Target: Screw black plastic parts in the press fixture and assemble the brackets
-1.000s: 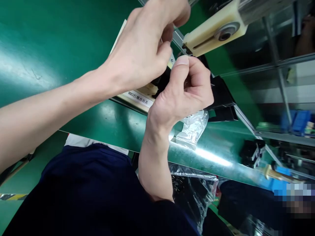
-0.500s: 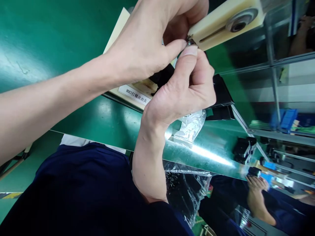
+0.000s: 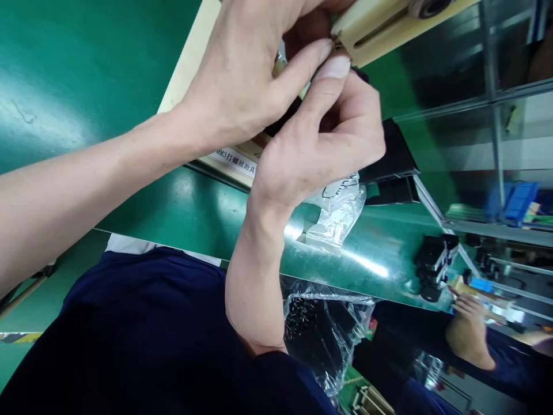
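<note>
Near the top, my left hand (image 3: 254,69) and my right hand (image 3: 324,121) meet, thumb tips close together. Both are closed on something small and metallic (image 3: 337,41), too small to make out, at the end of a cream slotted block (image 3: 380,26). A round metal part (image 3: 427,7) sits on the block at the frame's top edge. Beneath my hands lies a cream fixture board (image 3: 184,69) with a white printed label (image 3: 235,161); a black part on it is mostly hidden by my hands.
A clear plastic bag (image 3: 339,216) lies on the green table (image 3: 181,213). Black trays (image 3: 391,161) stand to its right. Below the edge is a plastic-lined container (image 3: 328,340) with small black pieces. A person's hand (image 3: 469,323) works at lower right.
The view has shifted slightly, so the block and round part sit higher and partly out of frame. My hands keep their closed pose. The other person's hand has changed position.
</note>
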The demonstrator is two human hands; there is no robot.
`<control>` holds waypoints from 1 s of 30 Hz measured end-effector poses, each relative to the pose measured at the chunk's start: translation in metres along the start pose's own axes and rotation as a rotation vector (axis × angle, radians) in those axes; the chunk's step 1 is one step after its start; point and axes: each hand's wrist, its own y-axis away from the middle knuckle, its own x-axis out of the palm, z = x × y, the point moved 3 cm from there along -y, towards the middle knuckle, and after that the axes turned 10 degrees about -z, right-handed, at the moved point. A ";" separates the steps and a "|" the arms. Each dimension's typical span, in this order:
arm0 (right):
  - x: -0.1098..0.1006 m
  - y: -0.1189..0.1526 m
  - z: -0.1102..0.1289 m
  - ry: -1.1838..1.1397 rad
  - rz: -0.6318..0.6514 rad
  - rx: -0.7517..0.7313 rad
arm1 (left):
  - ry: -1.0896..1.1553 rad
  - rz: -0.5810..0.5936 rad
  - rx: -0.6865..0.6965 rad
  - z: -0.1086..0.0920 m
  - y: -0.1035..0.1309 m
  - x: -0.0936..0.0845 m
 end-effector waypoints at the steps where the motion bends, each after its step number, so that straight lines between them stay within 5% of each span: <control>1: -0.002 0.000 -0.001 0.009 -0.027 -0.060 | -0.065 0.008 0.019 -0.001 0.000 0.000; 5: -0.007 -0.002 -0.002 -0.014 -0.067 -0.227 | -0.270 0.081 0.093 -0.007 -0.001 0.000; 11: -0.001 -0.008 -0.019 -0.056 0.146 -0.109 | -0.225 0.023 0.085 -0.004 -0.002 -0.002; 15: -0.005 -0.010 -0.019 0.035 0.048 -0.300 | -0.202 0.056 0.073 -0.002 -0.003 -0.002; 19: -0.008 -0.012 -0.020 0.105 0.153 -0.444 | -0.310 0.159 0.069 -0.001 -0.008 -0.004; 30: -0.011 -0.017 -0.017 -0.042 0.329 -0.318 | -0.262 0.087 0.081 -0.001 -0.006 -0.004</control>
